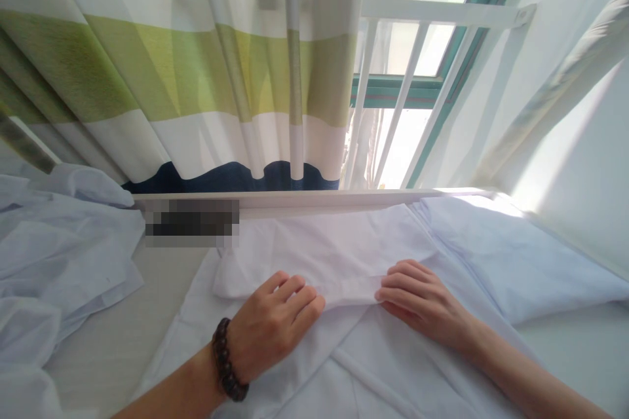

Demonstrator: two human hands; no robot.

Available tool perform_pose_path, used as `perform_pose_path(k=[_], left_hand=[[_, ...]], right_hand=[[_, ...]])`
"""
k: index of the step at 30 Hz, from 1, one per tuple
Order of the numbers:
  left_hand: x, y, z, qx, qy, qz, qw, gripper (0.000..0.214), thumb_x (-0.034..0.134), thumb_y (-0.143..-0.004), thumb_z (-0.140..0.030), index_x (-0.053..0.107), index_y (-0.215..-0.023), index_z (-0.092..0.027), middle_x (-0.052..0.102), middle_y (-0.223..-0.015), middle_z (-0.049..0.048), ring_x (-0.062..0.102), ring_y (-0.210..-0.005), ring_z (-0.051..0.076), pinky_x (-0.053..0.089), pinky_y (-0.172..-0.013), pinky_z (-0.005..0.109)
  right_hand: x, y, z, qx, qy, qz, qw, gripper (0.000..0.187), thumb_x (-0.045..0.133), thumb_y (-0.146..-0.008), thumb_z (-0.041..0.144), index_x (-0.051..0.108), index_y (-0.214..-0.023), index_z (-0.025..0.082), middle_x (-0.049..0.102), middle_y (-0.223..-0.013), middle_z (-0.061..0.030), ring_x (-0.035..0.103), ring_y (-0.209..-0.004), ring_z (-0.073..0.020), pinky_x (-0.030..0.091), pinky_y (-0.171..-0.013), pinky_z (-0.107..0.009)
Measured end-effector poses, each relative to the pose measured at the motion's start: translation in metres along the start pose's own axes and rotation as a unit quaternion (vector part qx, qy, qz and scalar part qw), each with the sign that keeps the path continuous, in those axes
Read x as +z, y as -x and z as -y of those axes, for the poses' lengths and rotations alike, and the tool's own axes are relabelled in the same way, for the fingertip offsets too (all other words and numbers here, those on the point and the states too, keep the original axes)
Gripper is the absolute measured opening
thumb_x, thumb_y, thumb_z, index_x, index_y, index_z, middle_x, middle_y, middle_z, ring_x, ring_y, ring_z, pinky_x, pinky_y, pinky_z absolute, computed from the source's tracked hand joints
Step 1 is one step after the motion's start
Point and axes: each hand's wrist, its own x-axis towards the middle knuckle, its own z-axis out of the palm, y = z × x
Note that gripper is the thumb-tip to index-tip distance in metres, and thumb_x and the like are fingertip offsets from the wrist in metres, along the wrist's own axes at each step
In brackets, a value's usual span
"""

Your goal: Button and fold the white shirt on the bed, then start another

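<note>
A white garment (334, 239) lies spread in front of me, its far part folded over into a wide band. My left hand (278, 317), with a dark bead bracelet (227, 359) at the wrist, rests on the near edge of that band with its fingers curled over the cloth. Further right along the same edge, my right hand (425, 301) pinches the fabric, thumb hidden beneath. Diagonal overlapping layers of the garment show below and between the hands. Fingertips of the left hand are partly hidden in the fold.
Crumpled white cloth (73, 242) is heaped at the left. A flat folded white cloth (515, 262) lies on the right, against the wall. A striped curtain (206, 72) hangs behind the surface's raised far edge (295, 198), beside a white railing (442, 12) and a window.
</note>
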Motion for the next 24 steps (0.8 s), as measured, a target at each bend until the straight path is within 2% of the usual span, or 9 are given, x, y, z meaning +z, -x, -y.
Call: perform_pose_path(k=[3,7,13,18,21,24], left_hand=[[-0.0011,0.0004,-0.0018,0.001,-0.002,-0.009,1.000,0.022,0.038,-0.096,-0.008,0.058,-0.089,-0.014,0.063,-0.079,0.0029,0.057,-0.075,0.018,0.042,-0.068,0.033],[-0.0028,0.0015,0.0006,0.016,-0.008,-0.019,1.000,0.024,0.040,-0.095,-0.007,0.060,-0.083,-0.014,0.062,-0.074,0.0025,0.056,-0.070,0.016,0.042,-0.065,0.032],[-0.0066,0.0017,0.0062,0.026,-0.033,-0.024,0.999,0.024,0.042,-0.094,-0.006,0.062,-0.083,-0.013,0.062,-0.070,0.0022,0.056,-0.067,0.016,0.041,-0.063,0.033],[-0.0037,0.0022,0.0059,0.036,-0.025,0.020,0.999,0.025,0.042,-0.093,-0.008,0.061,-0.078,-0.014,0.059,-0.067,0.0021,0.054,-0.066,0.018,0.043,-0.064,0.035],[-0.0011,0.0010,0.0041,0.031,-0.009,0.030,0.999,0.026,0.039,-0.095,-0.009,0.061,-0.083,-0.015,0.064,-0.077,0.0043,0.058,-0.077,0.019,0.047,-0.070,0.035],[0.0016,0.0008,0.0014,0.042,0.012,0.016,0.999,0.027,0.036,-0.097,-0.009,0.063,-0.099,-0.013,0.068,-0.095,0.0064,0.060,-0.089,0.018,0.049,-0.080,0.033]], right_hand=[[-0.0009,-0.0001,-0.0001,-0.003,-0.006,-0.013,1.000,0.013,0.058,-0.089,0.012,0.060,-0.100,0.017,0.068,-0.082,-0.0046,0.057,-0.076,-0.0157,0.047,-0.071,-0.032],[-0.0010,0.0005,0.0001,0.004,-0.018,-0.002,1.000,0.017,0.058,-0.088,0.010,0.061,-0.103,0.017,0.068,-0.081,-0.0042,0.057,-0.074,-0.0155,0.047,-0.070,-0.032],[0.0002,0.0021,-0.0019,0.017,-0.017,0.018,1.000,0.012,0.057,-0.089,0.011,0.061,-0.099,0.017,0.066,-0.077,-0.0032,0.058,-0.071,-0.0151,0.046,-0.068,-0.031],[-0.0016,0.0003,-0.0016,0.022,-0.014,0.054,0.998,0.009,0.054,-0.091,0.014,0.061,-0.094,0.018,0.066,-0.077,-0.0034,0.059,-0.071,-0.0155,0.046,-0.067,-0.031],[-0.0027,-0.0009,0.0007,0.017,-0.010,0.077,0.997,0.007,0.054,-0.091,0.018,0.061,-0.095,0.018,0.066,-0.082,-0.0052,0.059,-0.076,-0.0167,0.047,-0.070,-0.032],[-0.0017,-0.0007,0.0018,0.013,-0.003,0.082,0.997,0.013,0.054,-0.092,0.020,0.061,-0.103,0.019,0.066,-0.093,-0.0068,0.059,-0.084,-0.0172,0.047,-0.075,-0.032]])
